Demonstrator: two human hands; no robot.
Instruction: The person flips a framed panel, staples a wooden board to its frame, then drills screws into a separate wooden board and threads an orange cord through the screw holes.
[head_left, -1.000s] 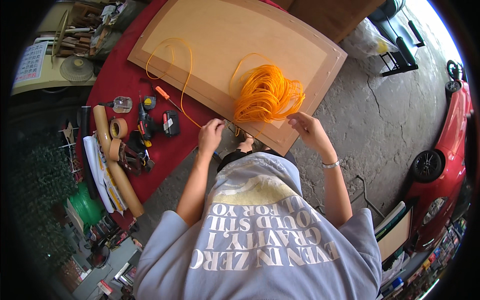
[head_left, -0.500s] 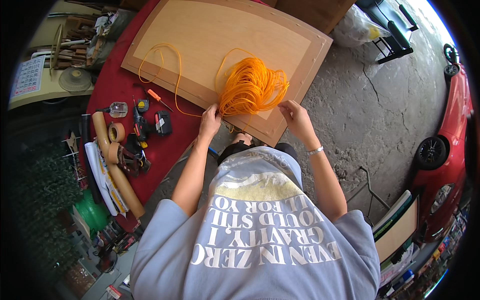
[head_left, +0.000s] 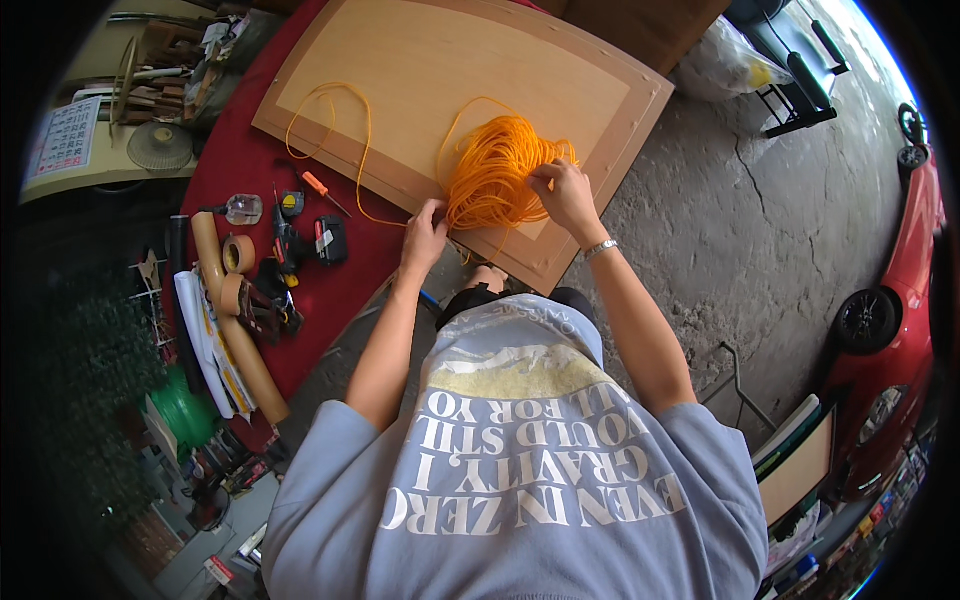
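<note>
A loose bundle of orange cord [head_left: 495,170] rests near the front edge of a flat wooden panel [head_left: 400,60]. One strand loops away to the left over the panel and hangs past its edge. My left hand [head_left: 427,236] is closed at the bundle's lower left side, its fingers on the cord. Over the bundle's right side, the thumb and fingers of my right hand [head_left: 566,196] are pinched together on strands. How many strands each hand holds is too small to make out.
On the red cloth [head_left: 350,180] to the left lie a screwdriver [head_left: 315,184], a cordless drill [head_left: 285,240], a battery pack [head_left: 330,240], tape rolls [head_left: 238,254] and long paper rolls [head_left: 235,325]. Concrete floor [head_left: 690,220] and a red car [head_left: 890,370] are to the right.
My right hand has moved left and up, from beside the bundle onto its right side. My left hand stays at the bundle's lower left. The view has shifted slightly.
</note>
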